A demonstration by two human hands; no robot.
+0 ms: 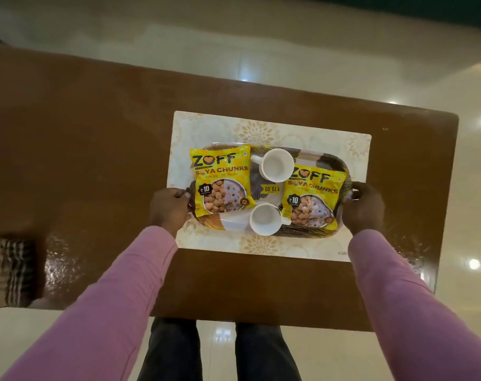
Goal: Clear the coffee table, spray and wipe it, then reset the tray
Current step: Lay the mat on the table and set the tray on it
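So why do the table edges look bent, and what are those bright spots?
Head view: the wide-angle lens bows the coffee table; light glares off the glossy floor and the table's left side; the striped cloth is blurred, the tray sharp.

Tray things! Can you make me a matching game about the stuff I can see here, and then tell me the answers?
Things:
1. far cup
2. near cup
3. tray
4. striped cloth

Clues:
a. gripped at its ends by the left hand and the right hand
b. white, handle points right
c. folded, at the left edge of the picture
d. white, handle points left

Right pairs: 1-d, 2-b, 3-a, 4-c.
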